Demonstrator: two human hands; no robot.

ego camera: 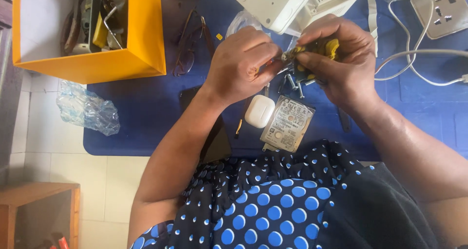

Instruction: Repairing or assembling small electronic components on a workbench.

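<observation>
Both hands meet above the middle of the bench [146, 112], which is covered in dark blue. The right hand [341, 59] has its fingers clenched around a small yellow and black tool [319, 49], gripping it from above and behind. The left hand [241, 64] comes in from the other side, its fingers pinched on a thin metal tip [285, 57] at the tool's end; what that tip is exactly is too small to tell. So the tool is in the air, held between the two hands, just above a few loose screws [295, 83].

Below the hands, on the bench, lies a bare hard drive [287, 124] with its label up, tilted a little. Just beside it on the left sits a small white earbud case [259, 111]. A pair of glasses [187, 44] lies near the left hand, next to a yellow box [131, 59] full of tools. A white device [287, 3] rests beyond the hands, and white cables [419, 54] run from a wall-type socket [441, 10] at the right. A crumpled clear bag [87, 110] hangs over the bench's left edge.
</observation>
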